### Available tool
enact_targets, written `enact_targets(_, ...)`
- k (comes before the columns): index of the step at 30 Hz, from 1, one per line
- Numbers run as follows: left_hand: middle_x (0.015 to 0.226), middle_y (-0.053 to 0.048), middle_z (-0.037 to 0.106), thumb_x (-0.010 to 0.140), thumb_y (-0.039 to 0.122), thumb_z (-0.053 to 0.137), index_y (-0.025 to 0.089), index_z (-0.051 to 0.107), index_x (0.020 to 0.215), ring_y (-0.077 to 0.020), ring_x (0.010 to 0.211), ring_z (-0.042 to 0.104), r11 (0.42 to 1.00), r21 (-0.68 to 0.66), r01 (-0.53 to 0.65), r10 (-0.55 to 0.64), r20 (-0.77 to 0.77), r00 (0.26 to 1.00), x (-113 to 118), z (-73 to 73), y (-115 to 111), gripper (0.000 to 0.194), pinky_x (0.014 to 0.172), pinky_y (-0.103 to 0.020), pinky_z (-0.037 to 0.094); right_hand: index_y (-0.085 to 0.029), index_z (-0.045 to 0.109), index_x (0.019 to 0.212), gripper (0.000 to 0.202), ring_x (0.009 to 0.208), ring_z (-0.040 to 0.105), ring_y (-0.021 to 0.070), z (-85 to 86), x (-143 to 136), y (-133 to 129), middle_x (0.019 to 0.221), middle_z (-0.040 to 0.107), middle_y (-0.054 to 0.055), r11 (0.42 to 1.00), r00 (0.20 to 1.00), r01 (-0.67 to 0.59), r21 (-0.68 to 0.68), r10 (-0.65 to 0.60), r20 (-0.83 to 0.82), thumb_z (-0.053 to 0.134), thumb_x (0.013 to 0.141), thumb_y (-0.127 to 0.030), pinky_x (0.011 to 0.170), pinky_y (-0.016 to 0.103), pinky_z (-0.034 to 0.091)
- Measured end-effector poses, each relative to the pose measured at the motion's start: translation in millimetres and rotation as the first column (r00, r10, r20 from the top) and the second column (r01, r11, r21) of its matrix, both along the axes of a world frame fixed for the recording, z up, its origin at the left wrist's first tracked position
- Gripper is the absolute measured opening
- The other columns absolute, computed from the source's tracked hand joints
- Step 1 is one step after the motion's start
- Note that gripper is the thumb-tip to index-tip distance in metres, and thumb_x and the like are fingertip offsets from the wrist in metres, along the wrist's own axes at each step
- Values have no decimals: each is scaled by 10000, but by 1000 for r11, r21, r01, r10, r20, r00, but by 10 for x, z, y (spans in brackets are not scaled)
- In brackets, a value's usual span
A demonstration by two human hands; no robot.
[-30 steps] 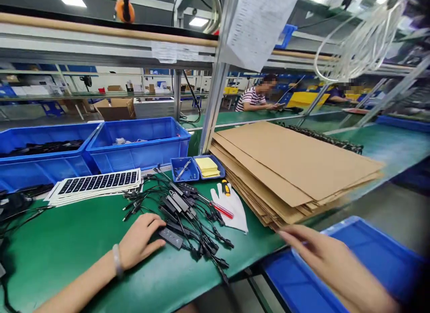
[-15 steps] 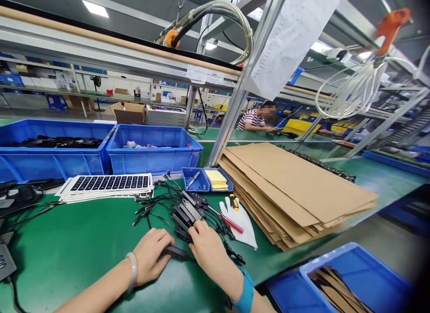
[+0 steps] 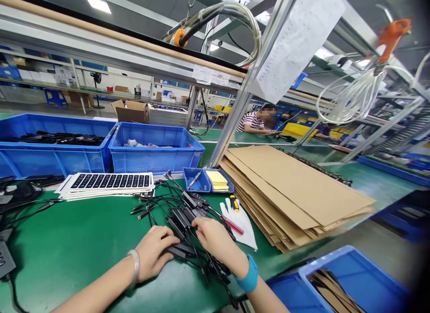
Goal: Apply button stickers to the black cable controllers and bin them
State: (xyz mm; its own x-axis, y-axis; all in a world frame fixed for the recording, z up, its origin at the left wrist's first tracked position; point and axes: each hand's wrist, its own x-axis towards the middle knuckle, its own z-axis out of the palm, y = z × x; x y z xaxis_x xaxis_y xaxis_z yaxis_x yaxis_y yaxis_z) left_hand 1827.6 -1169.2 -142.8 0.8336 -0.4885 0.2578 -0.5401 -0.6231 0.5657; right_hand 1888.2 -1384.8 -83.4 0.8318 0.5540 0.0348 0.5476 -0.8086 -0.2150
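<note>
A pile of slim black boxes with USB cables (image 3: 181,219) lies on the green table in front of me. My left hand (image 3: 154,254), wearing a pale bangle, closes its fingers and thumb around the near left end of a black cabled box (image 3: 183,251). My right hand (image 3: 217,241), with a blue wristband, has its fingers curled at the right side of the pile, pinching a black box whose grip point is partly hidden. Loose plugs (image 3: 144,214) fan out to the left. A white glove (image 3: 247,228) and a red screwdriver (image 3: 233,224) lie just right.
Blue bins (image 3: 156,158) stand behind white label sheets (image 3: 110,182). A small blue tray (image 3: 196,180) sits beside yellow notes (image 3: 217,180). Cardboard sheets (image 3: 295,183) are stacked right of a metal post (image 3: 231,120). Another blue bin (image 3: 363,277) is lower right. A person (image 3: 251,121) sits beyond.
My right hand has shifted slightly right and down. More boxes and cables now lie near my left hand's fingers, and cables trail toward the table's front edge. My left hand stays nearly in place.
</note>
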Motion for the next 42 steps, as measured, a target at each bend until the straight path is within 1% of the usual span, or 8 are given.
enact_targets(6,1094,-58,554,772,139,580,255,543,1126,-224,978,501,1000,-19,6,-6,-3,1000,-11,33,4,374,885,-404,416,-160,682,850,241,805,639,207,-20,52,287,915,643,95,973,987,87,-212,-56,148,451,916,-184,654,276,459)
enact_targets(10,1083,-61,550,759,133,583,255,557,1115,-226,972,502,1000,-17,-13,13,-5,1000,-11,37,5,378,875,-408,429,-152,653,1004,188,986,577,261,-132,49,396,1031,620,120,977,981,64,-205,-24,192,520,893,-223,740,313,493)
enact_targets(16,1111,-82,552,794,194,584,252,554,1153,-243,1010,532,999,-43,-7,10,57,998,-31,-21,-6,365,894,-417,473,-138,627,892,127,930,600,239,-157,-22,355,923,647,111,978,975,95,-187,-53,218,508,863,-102,744,306,489)
enact_targets(22,1386,-100,433,930,319,454,288,240,1444,-241,1270,446,933,-188,-308,348,237,907,65,-162,76,558,1040,-416,436,-179,522,1031,205,779,632,176,-113,-207,255,846,659,34,999,975,34,41,-42,217,386,925,-69,682,271,484)
enact_targets(27,1276,-39,574,920,369,475,331,501,1290,-213,1139,582,973,-91,-213,231,358,905,202,-373,124,374,956,-360,517,-174,546,1079,209,904,597,272,-249,-348,329,989,623,109,996,950,83,-28,-71,305,544,874,-215,755,386,521)
enact_targets(34,1169,-20,638,892,436,488,351,576,1203,-227,1001,656,989,-46,-144,147,496,856,325,-565,194,333,811,-355,594,-182,552,1041,194,778,626,191,-357,-260,263,997,602,53,981,933,181,-63,-151,326,512,853,-158,652,279,528)
enact_targets(37,1146,-19,642,891,432,488,357,567,1205,-228,981,660,988,-63,-138,151,506,849,304,-540,173,333,796,-354,595,-172,571,1001,152,853,629,216,-347,-202,199,997,620,52,983,938,166,-73,-135,321,545,875,-252,679,288,528)
enact_targets(42,1281,-69,537,908,400,480,310,432,1326,-244,1145,563,951,-182,-250,302,378,875,155,-314,95,429,956,-426,510,-137,545,1066,198,853,645,230,-185,-196,119,968,651,91,992,949,126,20,-126,289,424,909,-128,706,320,526)
